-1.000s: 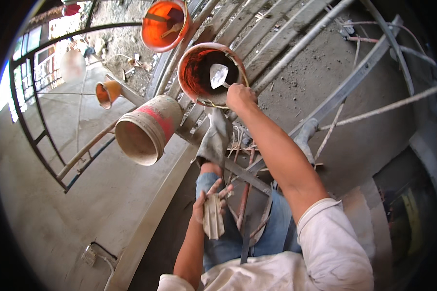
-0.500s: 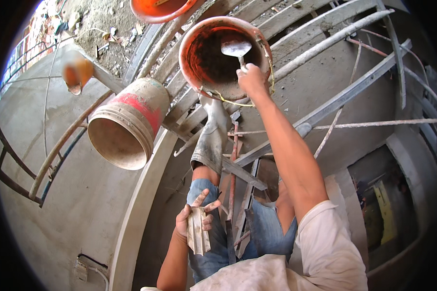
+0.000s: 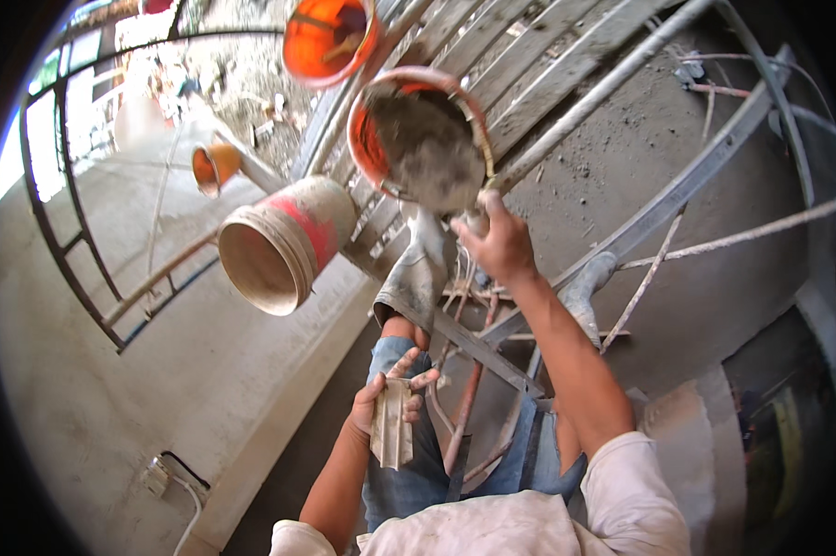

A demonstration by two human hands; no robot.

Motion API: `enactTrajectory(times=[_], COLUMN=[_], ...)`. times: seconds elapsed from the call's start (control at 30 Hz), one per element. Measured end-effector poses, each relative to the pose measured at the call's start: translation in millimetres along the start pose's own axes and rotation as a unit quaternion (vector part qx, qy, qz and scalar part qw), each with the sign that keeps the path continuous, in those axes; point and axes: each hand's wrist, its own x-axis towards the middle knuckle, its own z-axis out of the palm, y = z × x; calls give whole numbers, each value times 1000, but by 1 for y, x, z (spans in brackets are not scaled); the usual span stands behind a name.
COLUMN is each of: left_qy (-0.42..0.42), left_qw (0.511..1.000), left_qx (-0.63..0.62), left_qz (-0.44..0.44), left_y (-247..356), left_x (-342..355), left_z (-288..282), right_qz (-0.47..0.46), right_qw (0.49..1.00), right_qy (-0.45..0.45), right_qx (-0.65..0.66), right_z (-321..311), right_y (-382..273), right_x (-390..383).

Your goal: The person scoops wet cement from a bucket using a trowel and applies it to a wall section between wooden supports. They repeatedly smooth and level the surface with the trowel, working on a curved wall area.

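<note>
My left hand point(image 3: 370, 405) grips a short, pale ribbed plate point(image 3: 392, 431) smeared with mortar, held over my left thigh. Thumb and some fingers close on it while others stick out. My right hand point(image 3: 503, 243) is at the near right rim of an orange bucket point(image 3: 364, 139), closed round the handle of a trowel. The trowel's blade cannot be made out against the blurred grey mortar point(image 3: 432, 153) in the bucket.
The bucket stands on a slatted scaffold platform point(image 3: 557, 79). A second orange bucket point(image 3: 293, 46) is beyond it. Left lie a whitish bucket point(image 3: 335, 208) on its side and a small orange container point(image 3: 216, 167). My boots point(image 3: 416, 269) rest among metal bars point(image 3: 673, 190); a wall box point(image 3: 156, 477) with cable is lower left.
My right hand has come back from over the bucket to its near right rim, and the trowel blade has dropped from clear sight. The view has shifted; my left hand keeps its hold.
</note>
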Motion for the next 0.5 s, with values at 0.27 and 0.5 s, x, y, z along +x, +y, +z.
enactTrajectory(times=[0.27, 0.5], left_qy=[59, -322], left_qw=[902, 775], left_qx=[428, 479], left_qz=[23, 257], left_y=[-11, -107], left_x=[16, -20], left_z=[59, 340], right_qz=[-228, -300], right_qw=[948, 775], right_qy=[192, 406], right_qx=[-116, -381], right_z=[-256, -473], right_y=[-182, -386], right_x=[-158, -311])
